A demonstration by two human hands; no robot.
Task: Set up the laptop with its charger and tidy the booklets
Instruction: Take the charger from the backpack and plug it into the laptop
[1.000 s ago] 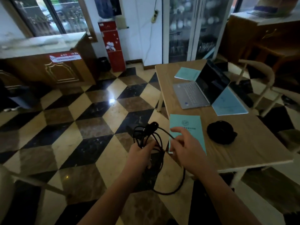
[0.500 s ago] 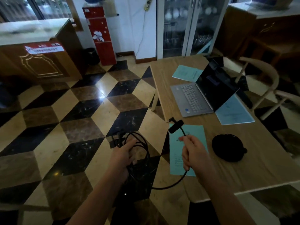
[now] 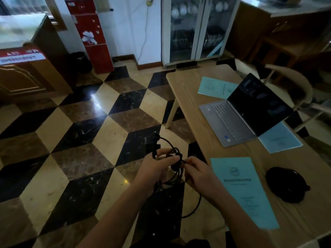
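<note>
off the worktop [image 3: 206, 133] edge, over the floor, our left hand [image 3: 154, 169] grips the coiled charger cable [image 3: 166, 153]; our right hand [image 3: 198, 173] pinches its end. the laptop [image 3: 238, 113] lies ahead-right on the worktop, nearer our right hand.

Both forearms reach up from six o'clock and meet near centre. The left hand [image 3: 156, 169] sits at eleven o'clock of the right, fingers curled around coiled charger cable [image 3: 176, 173]. The right hand [image 3: 198, 173] pinches that cable at its fingertips, knuckles up.
</note>
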